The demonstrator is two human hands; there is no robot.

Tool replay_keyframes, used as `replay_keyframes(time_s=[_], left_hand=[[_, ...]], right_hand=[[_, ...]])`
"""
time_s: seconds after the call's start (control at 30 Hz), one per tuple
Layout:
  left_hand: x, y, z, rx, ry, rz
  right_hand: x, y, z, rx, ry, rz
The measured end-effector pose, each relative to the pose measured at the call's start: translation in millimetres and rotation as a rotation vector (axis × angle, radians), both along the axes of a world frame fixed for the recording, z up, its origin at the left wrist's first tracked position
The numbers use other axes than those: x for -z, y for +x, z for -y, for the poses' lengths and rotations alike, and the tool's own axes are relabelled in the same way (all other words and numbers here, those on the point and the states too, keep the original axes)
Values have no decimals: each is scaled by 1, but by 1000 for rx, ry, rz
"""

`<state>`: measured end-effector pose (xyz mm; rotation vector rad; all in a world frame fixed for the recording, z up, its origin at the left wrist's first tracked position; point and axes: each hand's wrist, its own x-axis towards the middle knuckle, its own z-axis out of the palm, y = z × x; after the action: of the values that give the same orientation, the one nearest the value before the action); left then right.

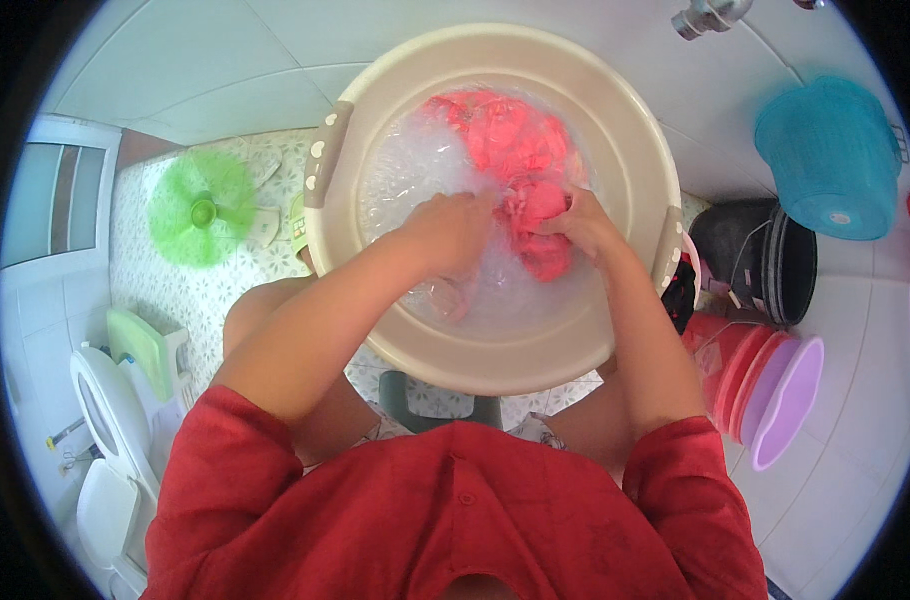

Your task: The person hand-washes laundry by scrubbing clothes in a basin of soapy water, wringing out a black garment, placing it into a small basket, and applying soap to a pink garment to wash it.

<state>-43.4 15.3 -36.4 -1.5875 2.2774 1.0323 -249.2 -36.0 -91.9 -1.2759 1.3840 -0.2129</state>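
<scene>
A big beige basin (615,120) full of soapy water sits on the floor in front of me. A pink-red cloth (510,140) lies soaked in it, bunched toward the far right side. My left hand (453,232) is in the suds, gripping the near end of the cloth. Right beside it, my right hand (580,225) clutches a bunched fold of the same cloth (540,200). The two hands almost touch. Foam hides the fingertips.
A green plastic drain cover (203,208) lies on the patterned floor at left. A white toilet (110,420) stands lower left. At right are a teal basket (830,155), a black bucket (765,255), and stacked red and purple basins (765,385). A tap (710,15) sticks out above.
</scene>
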Motion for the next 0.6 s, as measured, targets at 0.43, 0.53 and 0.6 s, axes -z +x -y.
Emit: replay_keyframes(time_s=[0.43, 0.53, 0.6], left_hand=[[12, 7, 13, -653, 339, -777], [12, 7, 13, -835, 479, -894], [11, 12, 12, -925, 531, -968]], right_hand=[[-31, 61, -10, 358, 305, 522], [-10, 52, -4, 479, 432, 683], [-22, 60, -6, 473, 484, 741]])
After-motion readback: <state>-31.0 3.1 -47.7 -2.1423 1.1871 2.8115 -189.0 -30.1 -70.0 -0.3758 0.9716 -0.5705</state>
